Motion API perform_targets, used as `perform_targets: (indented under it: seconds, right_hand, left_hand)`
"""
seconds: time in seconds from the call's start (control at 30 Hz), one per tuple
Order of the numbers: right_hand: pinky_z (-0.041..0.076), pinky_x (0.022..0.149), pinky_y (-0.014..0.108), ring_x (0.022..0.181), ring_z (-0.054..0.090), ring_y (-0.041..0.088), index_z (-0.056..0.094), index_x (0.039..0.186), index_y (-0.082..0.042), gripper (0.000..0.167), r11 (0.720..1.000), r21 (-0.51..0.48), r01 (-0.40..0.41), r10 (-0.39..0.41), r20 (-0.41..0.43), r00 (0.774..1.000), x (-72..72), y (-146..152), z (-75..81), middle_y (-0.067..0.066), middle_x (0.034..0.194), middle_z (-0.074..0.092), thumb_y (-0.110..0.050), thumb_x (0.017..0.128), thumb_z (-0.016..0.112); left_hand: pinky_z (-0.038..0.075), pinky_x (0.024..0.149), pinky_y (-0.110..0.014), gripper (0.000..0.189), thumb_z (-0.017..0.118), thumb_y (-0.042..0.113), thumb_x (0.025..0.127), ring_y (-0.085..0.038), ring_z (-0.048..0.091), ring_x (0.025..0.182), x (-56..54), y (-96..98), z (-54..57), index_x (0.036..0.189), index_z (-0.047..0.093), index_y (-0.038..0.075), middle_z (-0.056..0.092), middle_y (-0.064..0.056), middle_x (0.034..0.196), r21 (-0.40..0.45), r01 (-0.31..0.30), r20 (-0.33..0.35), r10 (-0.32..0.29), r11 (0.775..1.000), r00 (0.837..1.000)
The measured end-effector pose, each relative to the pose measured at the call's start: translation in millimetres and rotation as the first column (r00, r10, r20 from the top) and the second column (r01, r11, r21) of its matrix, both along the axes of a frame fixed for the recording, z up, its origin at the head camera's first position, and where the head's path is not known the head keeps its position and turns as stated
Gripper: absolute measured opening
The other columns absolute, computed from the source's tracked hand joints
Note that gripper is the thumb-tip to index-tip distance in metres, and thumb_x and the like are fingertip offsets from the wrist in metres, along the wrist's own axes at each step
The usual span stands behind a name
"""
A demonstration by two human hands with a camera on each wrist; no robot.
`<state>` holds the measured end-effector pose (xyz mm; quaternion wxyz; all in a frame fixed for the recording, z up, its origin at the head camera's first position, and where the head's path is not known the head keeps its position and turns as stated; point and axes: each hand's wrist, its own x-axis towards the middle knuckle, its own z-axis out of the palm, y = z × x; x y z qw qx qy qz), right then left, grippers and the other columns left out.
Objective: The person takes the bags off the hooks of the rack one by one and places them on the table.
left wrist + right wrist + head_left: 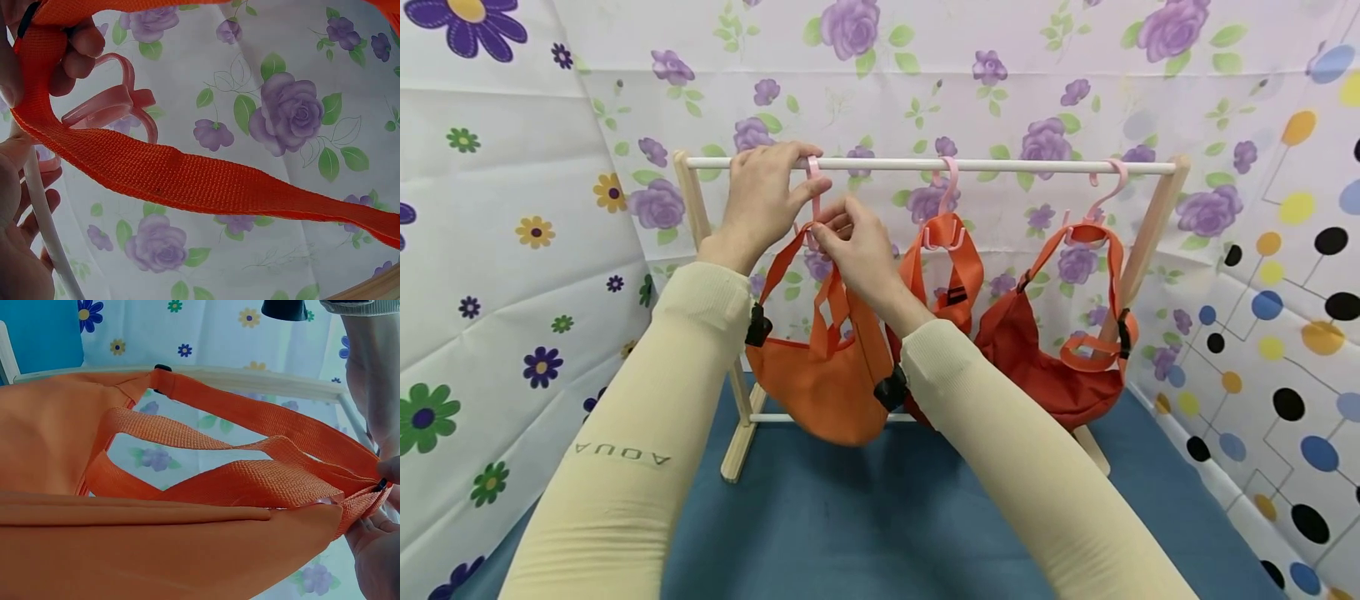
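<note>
An orange bag (820, 396) with webbing straps and black buckles (758, 325) hangs at the left of the rack. My right hand (861, 254) pinches the top of its strap (156, 172), beside the lower prongs of a pink hanger (815, 190). Above it, my left hand (763, 187) holds that hanger's hook at the white rail (887, 164), fingers over the rail and thumb in front. In the right wrist view, the straps gather at the right hand, close to the bag's pointed end (312, 528). The fingers partly hide where strap and hanger meet.
Two more pink hangers, a middle one (950, 187) and a right one (1108, 192), carry red-orange bags by their straps. My right forearm partly covers the middle bag. The wooden rack leg (741, 442) stands on a blue surface (850, 533), with patterned cloth walls around.
</note>
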<state>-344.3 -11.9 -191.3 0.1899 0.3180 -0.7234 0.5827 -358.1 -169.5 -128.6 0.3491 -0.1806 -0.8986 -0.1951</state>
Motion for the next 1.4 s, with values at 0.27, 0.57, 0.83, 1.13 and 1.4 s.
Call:
perform_targets:
  seconds: [0.27, 0.57, 0.83, 1.13, 1.4]
  right_hand:
    - [0.057, 0.074, 0.029, 0.082, 0.067, 0.024, 0.063, 0.109, -0.002, 0.011, 0.999, 0.029, -0.020, 0.021, -0.013, 1.000, 4.6, 4.6, -5.6, 0.012, 0.097, 0.066, -0.010, 0.103, 0.068]
    - [0.058, 0.074, 0.031, 0.080, 0.068, 0.024, 0.064, 0.107, -0.003, 0.009, 0.998, 0.055, -0.028, 0.029, -0.024, 0.999, 12.4, 10.6, -14.4, 0.012, 0.096, 0.068, -0.011, 0.103, 0.068]
    - [0.059, 0.074, 0.034, 0.083, 0.070, 0.031, 0.065, 0.108, -0.002, 0.010, 0.998, 0.056, -0.038, 0.040, -0.022, 0.999, 17.9, 18.6, -14.0, 0.012, 0.096, 0.068, -0.011, 0.103, 0.067]
    - [0.058, 0.074, 0.032, 0.084, 0.069, 0.036, 0.063, 0.109, -0.003, 0.010, 0.997, 0.051, -0.064, 0.065, -0.023, 0.998, 21.1, 25.8, -13.0, 0.016, 0.096, 0.067, -0.011, 0.104, 0.066]
    - [0.060, 0.074, 0.032, 0.080, 0.070, 0.032, 0.064, 0.108, -0.001, 0.009, 0.997, 0.052, -0.052, 0.054, -0.025, 0.998, 23.5, 29.6, -15.8, 0.018, 0.095, 0.068, -0.009, 0.103, 0.066]
  left_hand:
    - [0.015, 0.124, -0.050, 0.051, 0.065, 0.039, 0.103, -0.033, 0.048, 0.141, 1.7, 0.2, -0.1, 0.146, 0.059, 0.013, 0.065, -0.009, 0.140, -0.008, 0.005, 0.015, -0.005, 1.000, 1.000]
    - [0.013, 0.125, -0.049, 0.050, 0.062, 0.037, 0.105, -0.034, 0.045, 0.143, 2.8, -1.4, -5.6, 0.148, 0.056, 0.011, 0.059, -0.011, 0.148, -0.032, 0.018, 0.014, -0.017, 0.999, 1.000]
    - [0.016, 0.124, -0.053, 0.054, 0.059, 0.037, 0.107, -0.038, 0.045, 0.143, 3.7, -2.0, -4.9, 0.154, 0.049, 0.013, 0.056, -0.015, 0.151, -0.081, 0.012, -0.007, -0.012, 0.997, 1.000]
    - [0.017, 0.124, -0.051, 0.052, 0.059, 0.034, 0.107, -0.039, 0.045, 0.143, 5.0, -0.2, -0.3, 0.152, 0.052, 0.009, 0.054, -0.016, 0.151, -0.114, 0.024, -0.018, -0.027, 0.993, 0.999]
    - [0.017, 0.125, -0.053, 0.056, 0.062, 0.032, 0.106, -0.038, 0.043, 0.145, 7.2, -2.3, -2.3, 0.154, 0.048, 0.008, 0.052, -0.017, 0.151, -0.127, 0.048, -0.029, -0.052, 0.991, 0.998]
